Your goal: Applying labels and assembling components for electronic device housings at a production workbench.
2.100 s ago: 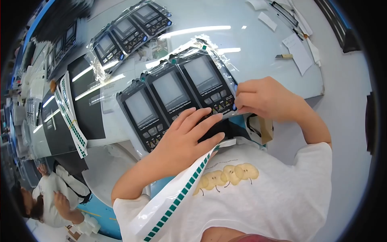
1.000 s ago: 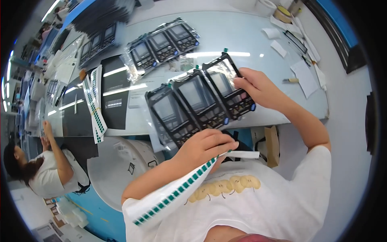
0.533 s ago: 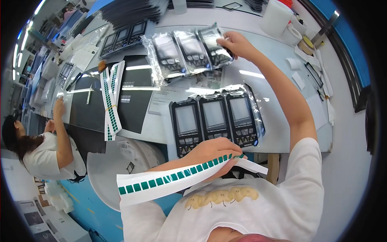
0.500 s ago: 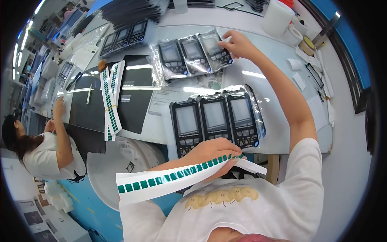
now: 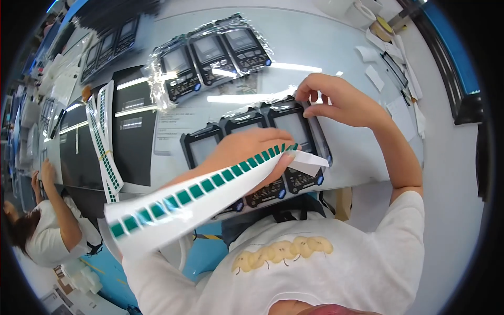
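Note:
My left hand grips a white backing strip bearing a row of green square stickers, its free end hanging over the table edge. The hand is above a set of three black device front panels with clear windows, hiding part of them. My right hand is at the top right corner of the rightmost panel, thumb and fingers closed around its edge; whether they pinch the panel or its clear film is hard to see. Farther back lies another set of three black panels in a shiny clear plastic bag.
More sticker strips lie on dark sheets at the left. A third panel set is at the far left. Tape rolls and paper scraps are on the right. A co-worker sits at the left.
My right hand has left the bagged panels at the back and come to the near set's corner. The left hand has moved up over the near panels with the sticker strip. The view has shifted.

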Demonstrator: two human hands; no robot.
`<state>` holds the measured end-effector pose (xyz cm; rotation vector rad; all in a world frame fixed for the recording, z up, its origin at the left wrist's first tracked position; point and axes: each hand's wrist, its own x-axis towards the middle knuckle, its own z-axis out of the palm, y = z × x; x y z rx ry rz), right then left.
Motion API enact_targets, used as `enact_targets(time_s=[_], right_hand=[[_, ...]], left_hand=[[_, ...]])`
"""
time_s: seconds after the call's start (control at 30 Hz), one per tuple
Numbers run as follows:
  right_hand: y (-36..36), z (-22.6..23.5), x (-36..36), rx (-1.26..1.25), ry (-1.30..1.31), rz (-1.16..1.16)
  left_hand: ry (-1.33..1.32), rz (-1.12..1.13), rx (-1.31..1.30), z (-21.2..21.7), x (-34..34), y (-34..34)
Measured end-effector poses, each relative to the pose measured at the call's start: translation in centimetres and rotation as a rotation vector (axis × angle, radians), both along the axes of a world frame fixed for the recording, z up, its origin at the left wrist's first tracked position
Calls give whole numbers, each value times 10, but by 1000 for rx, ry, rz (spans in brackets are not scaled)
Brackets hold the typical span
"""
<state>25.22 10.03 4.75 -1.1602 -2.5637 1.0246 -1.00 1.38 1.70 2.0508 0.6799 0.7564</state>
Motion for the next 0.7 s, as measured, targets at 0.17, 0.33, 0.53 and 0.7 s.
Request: enact_targets(time_s=[0.17, 0.33, 0.53, 0.7], right_hand=[[8, -14, -2, 32, 43, 20], [15, -8, -7, -37, 0, 20], [21, -8, -8, -86, -31, 28], [23, -10, -9, -70, -39, 20]], left_hand=[[211, 67, 380, -25, 12, 12], [325, 48, 415, -26, 11, 7], [293, 42, 441, -30, 11, 10], [291, 49, 446, -31, 11, 9]])
